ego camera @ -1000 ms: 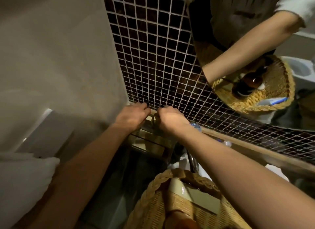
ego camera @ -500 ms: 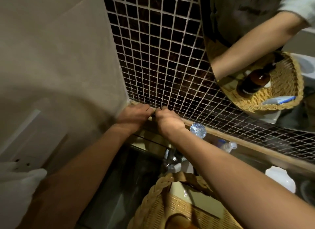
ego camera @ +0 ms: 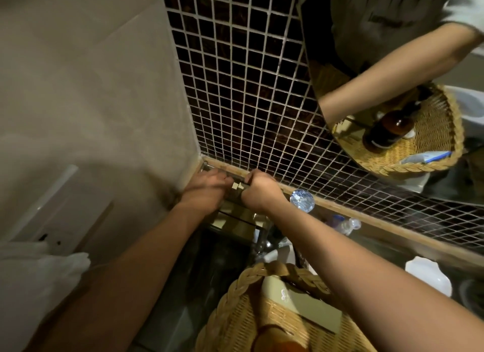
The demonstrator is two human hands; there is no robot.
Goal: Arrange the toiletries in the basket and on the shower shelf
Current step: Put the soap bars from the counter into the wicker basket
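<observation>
My left hand [ego camera: 207,191] and my right hand [ego camera: 262,191] meet at the corner shelf [ego camera: 235,222], a glass shelf where the beige wall joins the dark mosaic tiles. Between their fingers sits a small beige box [ego camera: 237,187]; both hands grip it, the right with its fingers curled round it. More beige boxes [ego camera: 222,222] lie on the shelf below the hands. A wicker basket [ego camera: 243,286] stands under my right forearm. It holds a pale box [ego camera: 301,304] and an amber bottle [ego camera: 275,341].
A mirror [ego camera: 392,63] at the upper right reflects the basket, an amber bottle and a toothpaste tube. Clear water bottles [ego camera: 302,201] lie along the tiled ledge. A white dish [ego camera: 429,275] sits at the right, and a white towel [ego camera: 31,286] hangs at the left.
Both hands stayed together in the corner and shifted slightly along the shelf edge. The small beige box now shows between them. The view tilted a little.
</observation>
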